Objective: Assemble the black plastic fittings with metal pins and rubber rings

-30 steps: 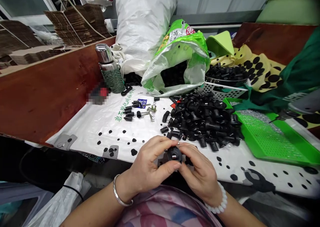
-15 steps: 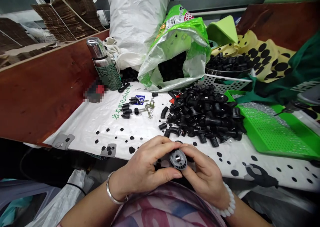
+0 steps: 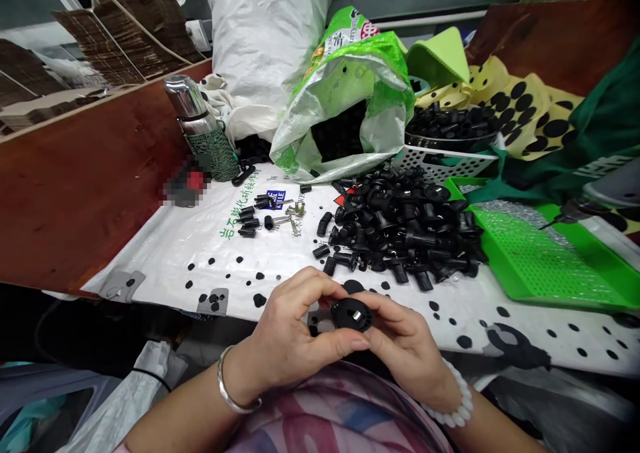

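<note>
A round black plastic part (image 3: 345, 314) with a small shiny metal piece in its face is held between both hands, near the front edge of the work surface. My left hand (image 3: 295, 330) grips its left side with thumb and fingers. From the right, my right hand (image 3: 403, 340) closes its fingertips on the same part. Beyond the hands lies a heap of similar black plastic parts (image 3: 400, 230). Left of the heap are several small black cylinders (image 3: 250, 220) and some thin metal strips (image 3: 295, 220). The underside of the held part is hidden.
A green tray (image 3: 575, 273) with small shiny pieces stands at the right, a power tool's bit (image 3: 550, 222) over it. Behind the heap is an open green-white bag (image 3: 300, 140) of black parts. A thermos (image 3: 200, 126) stands at the left by a red-brown board (image 3: 100, 180).
The held part has turned in the fingers; its face now looks darker and tilts more upward. Both hands stay on it. The whole view has shifted slightly.
</note>
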Motion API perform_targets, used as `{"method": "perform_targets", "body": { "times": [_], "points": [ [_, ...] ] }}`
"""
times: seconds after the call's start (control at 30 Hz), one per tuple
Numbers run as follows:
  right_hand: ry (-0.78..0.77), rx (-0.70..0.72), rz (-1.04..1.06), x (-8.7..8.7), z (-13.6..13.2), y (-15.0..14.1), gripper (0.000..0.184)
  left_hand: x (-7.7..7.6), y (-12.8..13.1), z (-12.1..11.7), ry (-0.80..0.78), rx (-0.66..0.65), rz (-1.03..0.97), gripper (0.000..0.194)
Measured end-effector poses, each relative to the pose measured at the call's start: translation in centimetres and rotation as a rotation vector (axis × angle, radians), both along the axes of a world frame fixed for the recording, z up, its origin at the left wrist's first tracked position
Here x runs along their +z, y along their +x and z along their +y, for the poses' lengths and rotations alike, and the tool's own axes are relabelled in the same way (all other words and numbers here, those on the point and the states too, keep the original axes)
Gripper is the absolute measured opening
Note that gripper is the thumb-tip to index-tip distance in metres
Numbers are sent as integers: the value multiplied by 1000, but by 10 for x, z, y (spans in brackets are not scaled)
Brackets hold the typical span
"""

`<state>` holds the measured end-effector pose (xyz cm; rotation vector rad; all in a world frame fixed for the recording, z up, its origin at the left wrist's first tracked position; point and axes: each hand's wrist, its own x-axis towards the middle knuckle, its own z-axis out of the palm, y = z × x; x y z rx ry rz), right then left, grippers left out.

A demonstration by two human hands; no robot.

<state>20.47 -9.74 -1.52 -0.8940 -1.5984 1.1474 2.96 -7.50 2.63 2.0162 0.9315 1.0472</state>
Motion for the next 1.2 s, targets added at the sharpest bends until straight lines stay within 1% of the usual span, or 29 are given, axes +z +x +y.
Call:
{"method": "perform_targets", "body": {
  "times": [0.2,0.4,0.57,0.63,0.7,0.73,0.83,0.9,0.97,1.07,1.13,1.2],
  "points": [
    [-37,0,113,-8,-4,-7,23,-4,4,-4,30,71,13,34],
    [-102,1,200,-6,-6,-13,22,-5,7,-7,78,134,61,35],
    [-241,14,265,-5,-6,-19,25,-8,9,-9,146,166,26,34],
    [-306,41,301,-4,-7,-19,27,-9,9,-8,167,156,-6,36],
    [-371,90,331,-2,-7,-18,26,-8,5,-6,144,93,-63,39],
    [-400,115,339,-1,-7,-17,24,-6,3,-4,111,39,-92,42],
    [-457,192,368,1,-7,-13,20,0,-6,1,-25,-173,-138,50],
    [-476,256,423,1,-6,-12,19,3,-11,6,-108,-312,-134,50],
    [-510,308,479,0,-6,-12,18,4,-13,10,-177,-411,-135,45],
    [-574,320,508,-3,-6,-12,19,0,-11,13,-268,-469,-185,38],
    [-595,312,507,-4,-6,-12,24,-3,-8,14,-313,-469,-232,38],
    [-596,313,519,-5,-6,-13,25,-5,-5,13,-323,-444,-275,40]
  ]
}}
